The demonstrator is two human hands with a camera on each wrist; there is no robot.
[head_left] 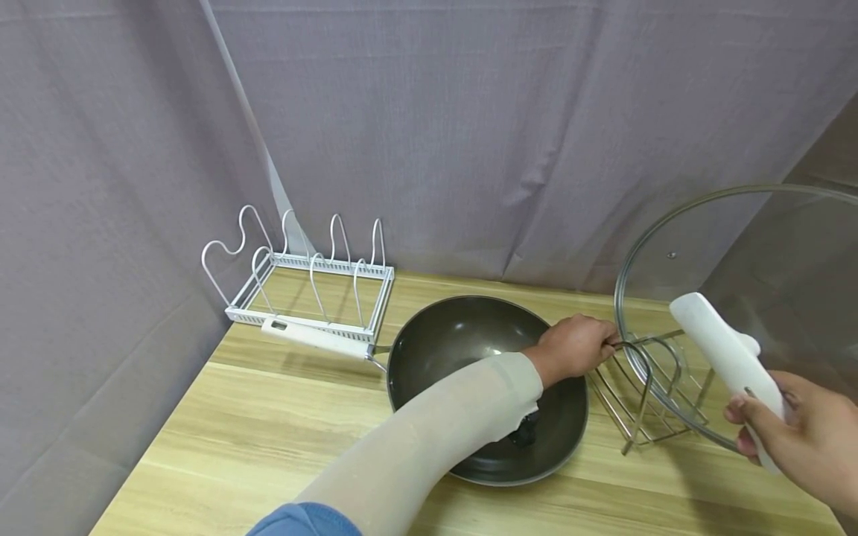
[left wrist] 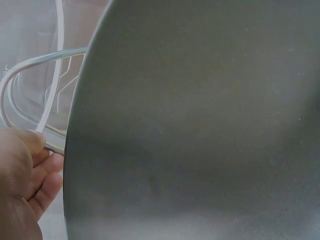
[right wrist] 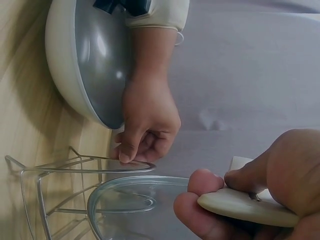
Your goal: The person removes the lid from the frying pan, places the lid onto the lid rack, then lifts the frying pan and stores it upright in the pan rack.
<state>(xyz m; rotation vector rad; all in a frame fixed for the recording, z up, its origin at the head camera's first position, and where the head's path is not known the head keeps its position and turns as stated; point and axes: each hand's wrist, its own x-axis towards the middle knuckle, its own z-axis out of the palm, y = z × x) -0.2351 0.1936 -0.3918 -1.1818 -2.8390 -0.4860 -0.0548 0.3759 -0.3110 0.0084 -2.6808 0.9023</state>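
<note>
My left hand (head_left: 578, 345) reaches across the wok (head_left: 436, 350) and pinches a wire loop of the metal lid rack (head_left: 643, 387). In the left wrist view, thumb and fingers (left wrist: 47, 172) meet at that wire. My right hand (head_left: 804, 432) grips the white handle (head_left: 720, 350) of a large glass lid (head_left: 677, 231). The lid is tilted up on edge, and its lower rim overlaps the rack's loops in the head view. In the right wrist view, the lid's rim (right wrist: 95, 205) shows between the rack's wires.
A white wire rack (head_left: 302, 327) with several upright loops stands at the back left. The wok's white handle (head_left: 318, 339) points toward it, passing close to its front edge. Grey curtains (head_left: 429, 149) hang behind the wooden table (head_left: 234, 447) and along its sides.
</note>
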